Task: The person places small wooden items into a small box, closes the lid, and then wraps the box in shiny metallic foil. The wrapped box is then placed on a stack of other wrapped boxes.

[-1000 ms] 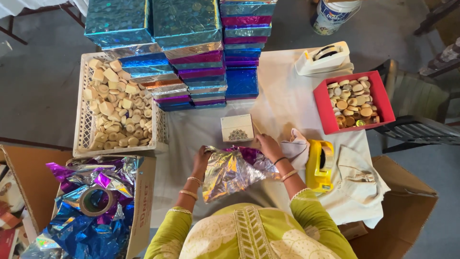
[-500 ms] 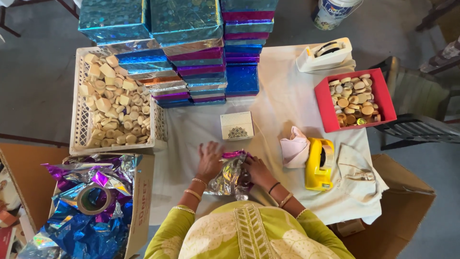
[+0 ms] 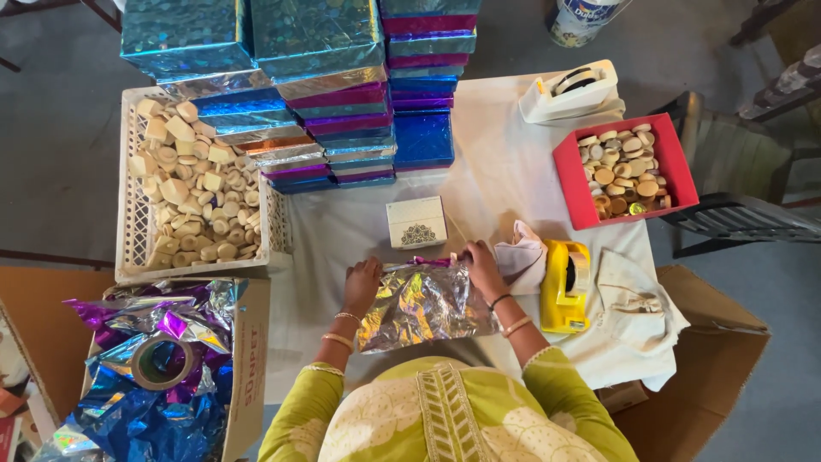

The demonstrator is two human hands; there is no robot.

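Nearest the camera, a person in a green top leans over a table (image 3: 505,171) covered with a white cloth. Both hands lie flat on a sheet of shiny foil (image 3: 423,304) spread on the cloth just in front of the person. The left hand (image 3: 363,287) presses the sheet's left edge, fingers stretched out and together, gripping nothing. The right hand (image 3: 481,267) presses the top right corner, fingers bent down onto the foil; whether it pinches the sheet I cannot tell.

At the person's left, a carton (image 3: 248,368) holds crumpled foil scraps (image 3: 145,411) and a roll of tape (image 3: 161,361). Right of the right hand lies a bunched cloth (image 3: 523,259), then a yellow tape dispenser (image 3: 566,287).

Just beyond the foil stands a small white box (image 3: 416,222), apart from both hands. Further left, a white crate (image 3: 130,205) is filled with pale pieces (image 3: 192,188). Further right, a red tray (image 3: 676,167) holds round sweets (image 3: 623,167).

At the far edge stand stacks of foil-wrapped boxes (image 3: 316,77), and a white tape dispenser (image 3: 571,90) sits to their right.
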